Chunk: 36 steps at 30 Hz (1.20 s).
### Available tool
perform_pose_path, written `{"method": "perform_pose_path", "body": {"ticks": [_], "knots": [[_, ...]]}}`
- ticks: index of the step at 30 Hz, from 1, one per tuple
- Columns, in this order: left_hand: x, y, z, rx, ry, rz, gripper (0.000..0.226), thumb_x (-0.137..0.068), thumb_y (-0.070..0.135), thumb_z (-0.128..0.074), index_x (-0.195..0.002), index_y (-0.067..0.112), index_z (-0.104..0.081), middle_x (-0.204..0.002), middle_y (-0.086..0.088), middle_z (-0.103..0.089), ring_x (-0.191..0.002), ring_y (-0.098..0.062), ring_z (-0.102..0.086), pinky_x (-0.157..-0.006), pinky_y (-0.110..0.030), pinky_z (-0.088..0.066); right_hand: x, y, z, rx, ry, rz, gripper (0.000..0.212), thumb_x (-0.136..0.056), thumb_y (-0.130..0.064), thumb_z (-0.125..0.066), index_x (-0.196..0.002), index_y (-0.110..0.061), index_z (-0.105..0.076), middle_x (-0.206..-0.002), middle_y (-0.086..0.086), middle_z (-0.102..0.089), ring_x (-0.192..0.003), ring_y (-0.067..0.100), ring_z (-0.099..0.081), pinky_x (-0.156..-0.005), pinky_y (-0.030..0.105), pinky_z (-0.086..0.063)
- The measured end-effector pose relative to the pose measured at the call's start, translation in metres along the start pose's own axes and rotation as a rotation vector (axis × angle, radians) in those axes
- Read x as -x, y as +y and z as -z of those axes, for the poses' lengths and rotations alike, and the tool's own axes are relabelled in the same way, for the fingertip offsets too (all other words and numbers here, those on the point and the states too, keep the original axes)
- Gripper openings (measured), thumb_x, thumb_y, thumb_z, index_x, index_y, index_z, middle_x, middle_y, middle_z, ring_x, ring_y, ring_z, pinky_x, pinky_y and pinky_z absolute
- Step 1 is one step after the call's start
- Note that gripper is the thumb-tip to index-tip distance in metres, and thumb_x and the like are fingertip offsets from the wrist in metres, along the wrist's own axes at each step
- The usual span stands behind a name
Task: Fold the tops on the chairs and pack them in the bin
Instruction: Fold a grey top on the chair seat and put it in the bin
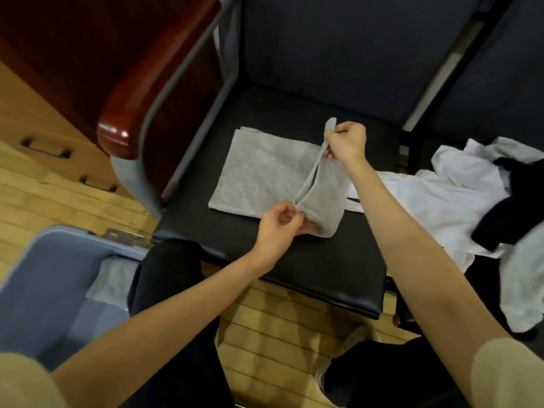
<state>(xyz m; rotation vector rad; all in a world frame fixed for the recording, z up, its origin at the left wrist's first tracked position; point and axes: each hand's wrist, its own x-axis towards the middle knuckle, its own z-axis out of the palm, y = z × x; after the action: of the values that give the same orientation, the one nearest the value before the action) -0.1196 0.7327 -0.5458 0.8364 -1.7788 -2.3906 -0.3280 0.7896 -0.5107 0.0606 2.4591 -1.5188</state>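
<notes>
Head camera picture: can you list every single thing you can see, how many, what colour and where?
grey top: one, light grey, partly folded on the black chair seat
chair: one, black seat and dark back, in the middle
pile of tops: count unclear, white, black and grey, on the next seat to the right
bin: one, blue-grey, on the floor at lower left
folded top: one, pale grey, inside the bin
armrest: one, glossy red-brown, upper left
drawers: two dark handles showing, light wood, far left
floor: wooden planks, below
left hand: pinches the top's near edge
right hand: holds up a strap
</notes>
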Motion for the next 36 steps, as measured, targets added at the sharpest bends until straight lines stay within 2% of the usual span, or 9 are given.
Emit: {"method": "perform_pose_path", "body": {"ticks": [4,7,12,15,19,23,25,28,36], "knots": [[-0.006,-0.002,0.029,-0.044,0.079,0.187,0.008,-0.096,0.008,-0.055,-0.092,0.002,-0.058,-0.092,-0.020,-0.069,-0.073,-0.021,-0.070,-0.062,-0.025,-0.058,0.006,0.004,-0.038,0.026,-0.171,-0.087,0.018,-0.092,-0.018,-0.064,-0.105,-0.008,-0.055,-0.077,0.008,-0.066,-0.050,0.008,-0.065,-0.046,0.020,-0.051],[-0.009,-0.008,0.040,-0.358,0.146,0.190,0.013,-0.094,0.015,-0.058,-0.085,0.007,-0.061,-0.079,-0.009,-0.069,-0.057,-0.012,-0.059,-0.054,-0.024,-0.050,0.010,0.012,-0.041,0.085,-0.221,-0.063,0.022,-0.091,-0.022,-0.066,-0.106,-0.011,-0.054,-0.081,0.006,-0.067,-0.061,0.010,-0.065,-0.053,0.022,-0.053],[-0.001,-0.019,0.027,-0.880,0.109,-0.594,0.009,-0.090,0.019,-0.061,-0.087,0.011,-0.060,-0.079,0.000,-0.059,-0.068,-0.009,-0.053,-0.062,-0.023,-0.046,-0.001,0.028,-0.004,0.272,0.015,0.137,0.014,-0.087,-0.008,-0.062,-0.101,-0.008,-0.063,-0.092,0.010,-0.069,-0.086,0.020,-0.068,-0.072,0.022,-0.050],[-0.010,-0.027,0.003,-1.099,-0.015,-0.823,0.017,-0.084,0.022,-0.064,-0.096,0.010,-0.062,-0.092,-0.005,-0.059,-0.083,-0.021,-0.056,-0.073,-0.032,-0.047,-0.011,0.041,0.017,0.341,0.131,0.039,0.027,-0.087,-0.009,-0.063,-0.112,-0.002,-0.059,-0.110,0.015,-0.065,-0.102,0.024,-0.063,-0.074,0.021,-0.042],[-0.020,-0.035,-0.026,-1.283,-0.037,-0.737,0.042,-0.081,0.044,-0.068,-0.104,0.010,-0.063,-0.099,-0.008,-0.059,-0.092,-0.025,-0.055,-0.079,-0.037,-0.045,-0.020,0.055,0.026,0.356,0.025,-0.157,0.039,-0.086,-0.025,-0.070,-0.113,0.000,-0.058,-0.109,0.012,-0.059,-0.109,0.025,-0.058,-0.080,0.029,-0.043],[-0.025,-0.040,-0.038,-1.468,-0.017,-0.586,0.058,-0.080,0.050,-0.066,-0.121,0.012,-0.052,-0.112,-0.011,-0.055,-0.101,-0.027,-0.053,-0.083,-0.037,-0.045,-0.022,0.053,0.022,0.381,-0.058,-0.178,0.028,-0.086,-0.028,-0.071,-0.087,-0.001,-0.063,-0.085,0.004,-0.057,-0.087,0.017,-0.054,-0.078,0.030,-0.043],[-0.025,-0.038,-0.041,-1.475,0.012,-0.566,0.049,-0.079,0.040,-0.067,-0.116,0.010,-0.054,-0.107,-0.012,-0.056,-0.097,-0.027,-0.054,-0.079,-0.036,-0.046,-0.020,0.051,0.021,0.380,-0.058,-0.182,0.031,-0.084,-0.028,-0.072,-0.066,-0.012,-0.052,-0.069,0.000,-0.050,-0.075,0.015,-0.052,-0.072,0.029,-0.042],[-0.022,-0.030,-0.041,-1.380,-0.003,-0.550,0.037,-0.077,0.025,-0.063,-0.107,0.005,-0.057,-0.100,-0.013,-0.059,-0.090,-0.028,-0.056,-0.070,-0.035,-0.046,-0.014,0.051,0.024,0.321,-0.007,-0.131,0.032,-0.084,-0.023,-0.071,-0.063,-0.017,-0.047,-0.067,-0.001,-0.047,-0.072,0.014,-0.051,-0.058,0.022,-0.040],[0.014,0.010,-0.018,-0.636,-0.109,-0.138,0.019,-0.079,0.019,-0.071,-0.083,0.006,-0.058,-0.068,0.002,-0.056,-0.057,-0.003,-0.053,-0.056,-0.017,-0.045,0.023,0.037,0.054,0.134,0.153,0.034,0.023,-0.081,-0.013,-0.065,-0.067,-0.018,-0.047,-0.066,-0.002,-0.048,-0.063,0.012,-0.050,-0.066,0.033,-0.050]]}}
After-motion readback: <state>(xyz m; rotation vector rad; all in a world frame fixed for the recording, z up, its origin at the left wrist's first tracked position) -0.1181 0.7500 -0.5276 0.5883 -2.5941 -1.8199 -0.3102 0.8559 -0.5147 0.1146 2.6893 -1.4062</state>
